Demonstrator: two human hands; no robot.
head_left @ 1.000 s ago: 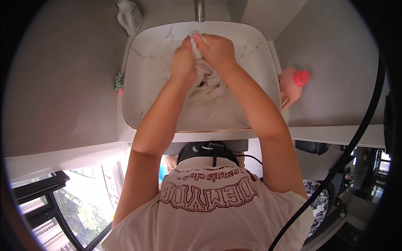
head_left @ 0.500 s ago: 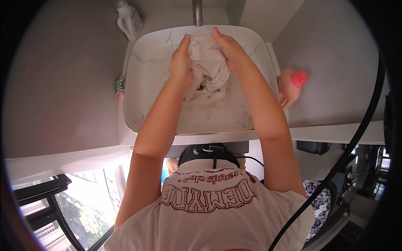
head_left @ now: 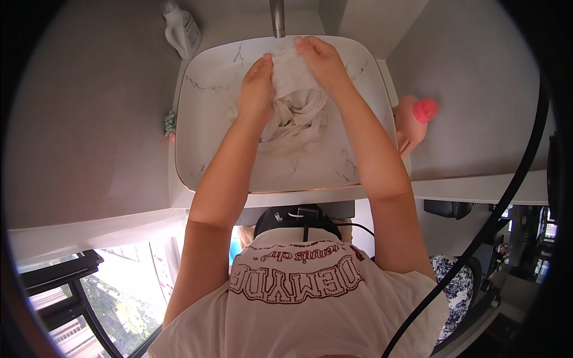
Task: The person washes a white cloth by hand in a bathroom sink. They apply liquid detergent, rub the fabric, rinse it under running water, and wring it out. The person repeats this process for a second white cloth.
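A wet-looking white cloth (head_left: 293, 76) is stretched between my two hands, and the rest of it lies bunched in the white marbled sink (head_left: 206, 140). My left hand (head_left: 258, 86) is closed on its left edge, thumb on top. My right hand (head_left: 321, 62) pinches the upper right part, close below the metal faucet (head_left: 278, 21). The lower folds rest crumpled on the sink bottom. My fingertips under the cloth are hidden.
A white jug-shaped bottle (head_left: 181, 31) stands behind the sink at the far left. On the right is a pink bottle with a red cap (head_left: 418, 116). A small green patterned item (head_left: 170, 123) sits at the left rim. A black cable (head_left: 507, 197) hangs down the right side.
My right hand has shifted slightly left and its fingers have curled in. The upper cloth is now spread flatter between my hands, where it was bunched before.
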